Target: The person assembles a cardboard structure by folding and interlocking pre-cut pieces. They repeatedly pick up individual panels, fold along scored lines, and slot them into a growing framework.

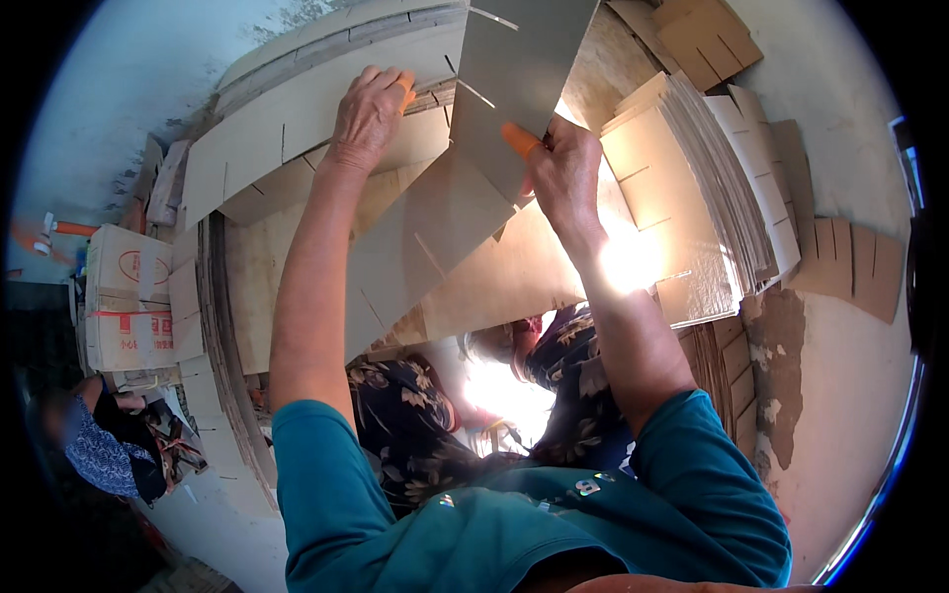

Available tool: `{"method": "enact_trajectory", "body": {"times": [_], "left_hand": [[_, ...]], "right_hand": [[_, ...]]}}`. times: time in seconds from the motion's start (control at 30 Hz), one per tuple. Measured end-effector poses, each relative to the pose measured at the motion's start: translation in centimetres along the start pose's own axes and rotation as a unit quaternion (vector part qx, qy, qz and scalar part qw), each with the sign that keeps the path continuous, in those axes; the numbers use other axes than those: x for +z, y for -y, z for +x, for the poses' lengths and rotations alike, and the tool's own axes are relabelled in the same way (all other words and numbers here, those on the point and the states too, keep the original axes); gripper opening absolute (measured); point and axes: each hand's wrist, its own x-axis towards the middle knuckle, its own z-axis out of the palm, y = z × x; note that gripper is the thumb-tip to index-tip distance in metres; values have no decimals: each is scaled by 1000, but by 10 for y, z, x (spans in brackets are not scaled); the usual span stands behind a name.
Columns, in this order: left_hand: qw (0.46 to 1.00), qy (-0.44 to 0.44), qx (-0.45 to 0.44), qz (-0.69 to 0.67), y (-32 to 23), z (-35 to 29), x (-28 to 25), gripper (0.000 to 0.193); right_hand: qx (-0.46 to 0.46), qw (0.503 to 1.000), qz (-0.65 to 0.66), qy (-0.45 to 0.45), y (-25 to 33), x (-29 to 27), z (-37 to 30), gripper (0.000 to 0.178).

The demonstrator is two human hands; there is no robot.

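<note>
Progress | looks mid-way: right hand [565,168] pinches a slotted cardboard strip [514,89], a second slotted strip [420,252] crossing just under that grip | left hand [368,114] curls over flat sheets [297,128] | big stack [692,198] beside the right hand untouched, plenty left I'd say

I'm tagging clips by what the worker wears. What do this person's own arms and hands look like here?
Both arms come out of short teal sleeves that end above the elbow, with the forearms bare below. The left hand and right hand wear no full gloves, but each has an orange cover on a fingertip. No watch, bracelet or ring shows.
</note>
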Motion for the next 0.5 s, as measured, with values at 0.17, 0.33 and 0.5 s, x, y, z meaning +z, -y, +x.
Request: {"method": "enact_trajectory", "body": {"times": [0.17, 0.33, 0.5], "left_hand": [[995, 32, 76, 59, -25, 0, -22, 37], [988, 21, 129, 76, -57, -10, -40, 39], [983, 41, 120, 135, -66, -19, -44, 35]], "right_hand": [[-14, 1000, 7, 4, 0, -1, 1, 18], [-31, 999, -10, 18, 0, -4, 3, 19], [-26, 999, -35, 1, 10, -5, 1, 15]]}}
